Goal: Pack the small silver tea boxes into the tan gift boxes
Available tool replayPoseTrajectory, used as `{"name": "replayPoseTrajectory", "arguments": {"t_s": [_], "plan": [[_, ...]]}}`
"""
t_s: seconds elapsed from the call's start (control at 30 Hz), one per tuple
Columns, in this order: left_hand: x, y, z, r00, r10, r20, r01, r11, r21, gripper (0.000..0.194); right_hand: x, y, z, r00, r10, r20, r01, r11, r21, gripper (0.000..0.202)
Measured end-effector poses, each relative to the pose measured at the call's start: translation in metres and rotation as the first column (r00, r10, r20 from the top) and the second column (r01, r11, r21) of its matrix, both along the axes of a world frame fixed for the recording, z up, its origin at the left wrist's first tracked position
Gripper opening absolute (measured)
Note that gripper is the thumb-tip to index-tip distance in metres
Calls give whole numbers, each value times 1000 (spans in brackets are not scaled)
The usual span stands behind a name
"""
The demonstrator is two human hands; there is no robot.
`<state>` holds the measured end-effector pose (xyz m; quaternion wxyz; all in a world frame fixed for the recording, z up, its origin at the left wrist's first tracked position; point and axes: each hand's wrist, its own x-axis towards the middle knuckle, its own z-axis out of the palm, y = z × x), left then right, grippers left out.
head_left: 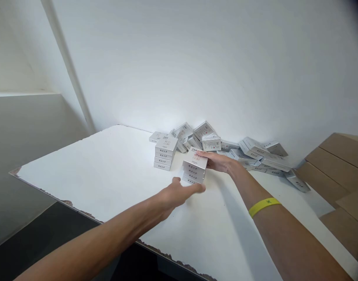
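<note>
Several flat white boxes with dark print form a small stack near the middle of the table. My right hand grips this stack from its right side, the thumb on the top box. My left hand is at the front of the same stack, low down, with thumb and fingers spread apart. Whether it touches the lowest box is unclear. Just to the left stands a second, neat stack of white boxes, touched by neither hand.
Loose white boxes lie heaped along the wall behind the stacks, and more extend to the right. Brown cardboard stands at the right. The white table has a chipped front edge.
</note>
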<state>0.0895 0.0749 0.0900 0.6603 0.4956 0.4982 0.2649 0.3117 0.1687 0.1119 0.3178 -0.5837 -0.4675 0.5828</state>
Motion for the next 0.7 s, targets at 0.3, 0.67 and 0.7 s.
{"name": "replayPoseTrajectory", "arguments": {"t_s": [0.3,0.67,0.7], "plan": [[-43,55,-36,801,496,-335,-278,804,526,118,-1,-26,-17,923,-385,19,358,874,330,45],[-22,94,-53,695,583,-422,-293,765,573,102,-25,-109,-65,951,-264,160,213,937,276,101],[-22,93,-54,699,581,-418,-289,763,578,99,-27,-107,-66,957,-250,150,203,940,274,105]]}}
